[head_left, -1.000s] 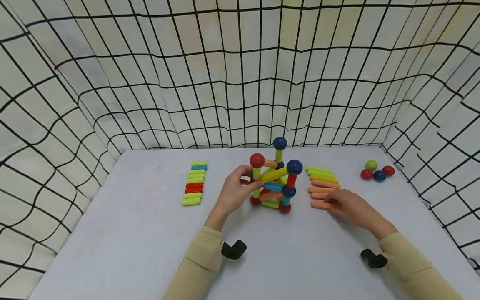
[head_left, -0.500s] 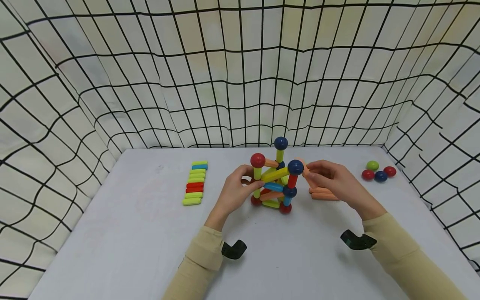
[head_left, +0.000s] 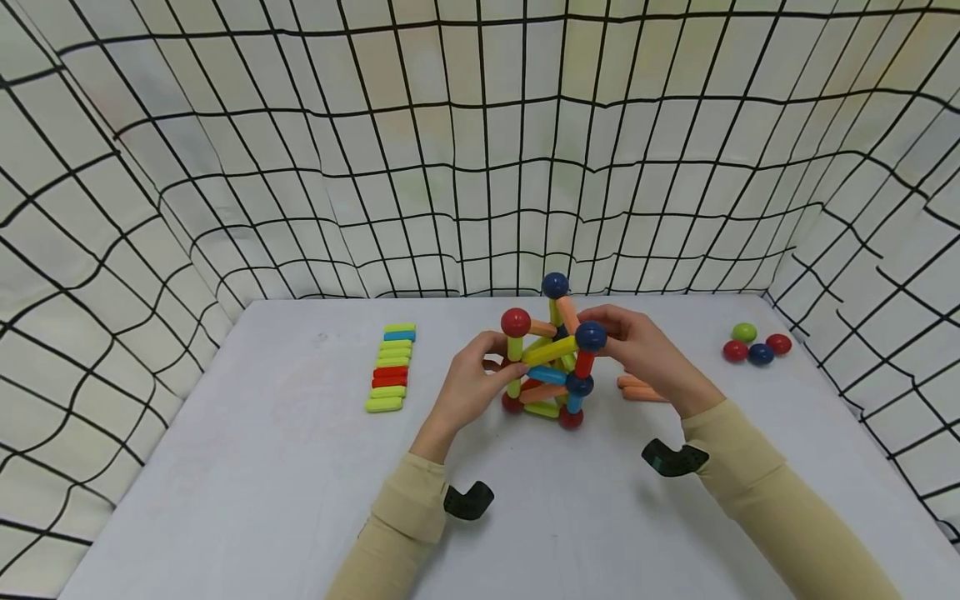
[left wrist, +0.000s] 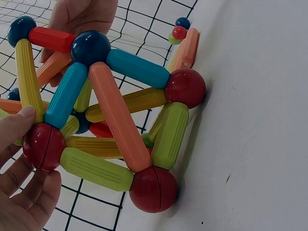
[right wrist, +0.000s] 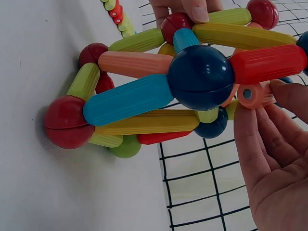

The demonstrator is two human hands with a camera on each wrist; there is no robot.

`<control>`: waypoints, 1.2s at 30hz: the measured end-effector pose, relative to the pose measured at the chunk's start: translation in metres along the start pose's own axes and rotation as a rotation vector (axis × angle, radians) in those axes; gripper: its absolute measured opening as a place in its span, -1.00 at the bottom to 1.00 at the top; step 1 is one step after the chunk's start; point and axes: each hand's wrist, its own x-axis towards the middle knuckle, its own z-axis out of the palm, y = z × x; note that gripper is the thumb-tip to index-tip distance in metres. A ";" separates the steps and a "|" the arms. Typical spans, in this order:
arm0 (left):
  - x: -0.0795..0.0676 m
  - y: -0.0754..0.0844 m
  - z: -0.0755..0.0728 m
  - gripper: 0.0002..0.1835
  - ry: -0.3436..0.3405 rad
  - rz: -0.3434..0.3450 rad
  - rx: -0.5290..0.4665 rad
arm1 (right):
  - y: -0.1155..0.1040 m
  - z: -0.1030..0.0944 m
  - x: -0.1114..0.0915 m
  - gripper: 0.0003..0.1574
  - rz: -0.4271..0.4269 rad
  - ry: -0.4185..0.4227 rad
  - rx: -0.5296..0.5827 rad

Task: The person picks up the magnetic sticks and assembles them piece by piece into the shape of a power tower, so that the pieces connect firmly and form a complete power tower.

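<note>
A magnetic stick-and-ball structure stands upright on the white table, made of coloured rods and red, blue and green balls. My left hand grips it on its left side, with thumb and fingers around a middle-level red ball. On the far right side, my right hand pinches a loose orange rod, whose metal-centred end faces the right wrist camera. In the head view the rod slants up toward the top blue ball at the back. Part of the right fingers is hidden behind the front blue ball.
Left of the structure lies a column of short green, red and blue rods. A few orange rods lie under the right forearm's far side. Several loose balls sit at the right. Black netting over white walls surrounds the table.
My right hand has picked an orange rod from the right-hand row and carried it left and up to the back of the structure. The left hand keeps its grip in place.
</note>
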 end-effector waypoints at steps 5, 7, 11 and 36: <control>0.000 -0.001 0.001 -0.63 -0.001 -0.001 0.004 | 0.005 0.003 0.002 -0.54 -0.023 -0.019 0.009; 0.000 -0.001 0.001 -0.63 -0.001 -0.003 0.004 | 0.007 0.003 0.003 -0.53 -0.033 -0.035 0.010; -0.001 0.000 0.000 -0.63 -0.005 0.001 0.003 | 0.010 0.003 0.003 -0.54 -0.032 -0.059 0.009; 0.003 0.000 0.000 -0.67 0.200 -0.090 0.067 | 0.045 0.002 0.023 -0.40 -0.051 -0.089 -0.038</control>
